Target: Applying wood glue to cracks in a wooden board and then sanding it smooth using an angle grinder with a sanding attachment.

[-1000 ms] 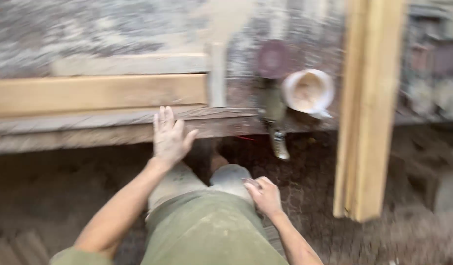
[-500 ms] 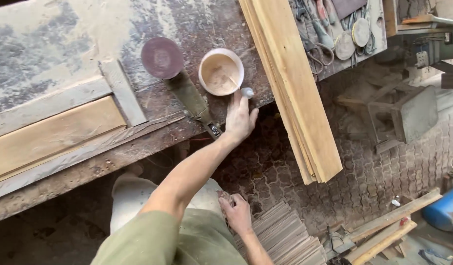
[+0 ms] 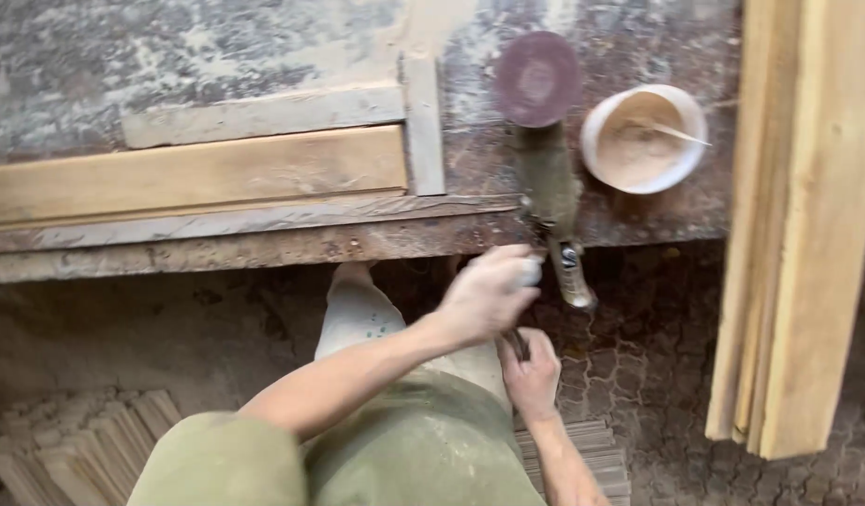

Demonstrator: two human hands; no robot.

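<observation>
Item: my left hand (image 3: 487, 295), fingers curled shut around a small pale rounded object (image 3: 529, 272), possibly a cap or little bottle; motion blur keeps me from telling which. It sits just below the front edge of the dusty, scarred wooden tabletop (image 3: 264, 248).

Item: my right hand (image 3: 531, 375), just under the left, fingers pinching a thin dark piece (image 3: 518, 345) against my lap; its kind is unclear.

Progress, as I judge it: the two hands are brought together over my knees and nothing has yet been applied to any wood; the boards on the tabletop look untouched.

Item: angle sander with round maroon abrasive disc (image 3: 537, 79), body grimy, handle overhanging the edge.

Item: white round plastic bowl (image 3: 643, 138) holding tan, powdery filler and a thin stick.

Item: smooth pale timber plank (image 3: 198, 173) framed by grey battens.

Item: stack of long yellow boards (image 3: 798, 225), leaning off the tabletop at right.

Item: bundles of thin wooden slats (image 3: 76, 440) on the cracked earthen floor.
</observation>
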